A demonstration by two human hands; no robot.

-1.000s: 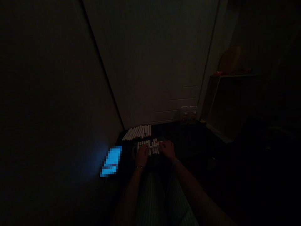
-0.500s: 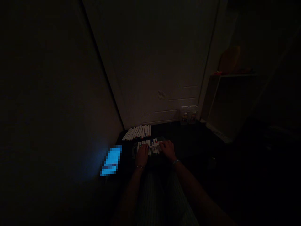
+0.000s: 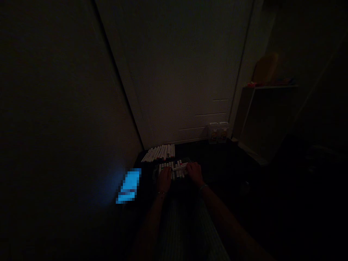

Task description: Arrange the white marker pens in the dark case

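The scene is very dark. A white marker [image 3: 179, 167] lies crosswise between my two hands. My right hand [image 3: 194, 172] is closed around its right end, fingers bent. My left hand [image 3: 164, 180] is curled at the other end, its fingertips by the tip of the marker; part of its grip is hidden. Beneath them, a clear case [image 3: 155, 173] holds several white markers with coloured ends, standing in rows. Just behind the case lies a row of loose white markers [image 3: 159, 153], side by side on the dark tabletop [image 3: 190, 148].
Two clear plastic containers [image 3: 218, 132] with labels stand at the back right, against the pale panel [image 3: 185, 79]. A pixelated bright blue screen [image 3: 129, 186] glows at the left edge. To the right is a cabinet [image 3: 268, 112] with an orange object [image 3: 265, 68] on top.
The marker between my hands has tilted slightly, its right end a little higher. My right hand has shifted very little; the left stays in place. The picture looks slightly brighter.
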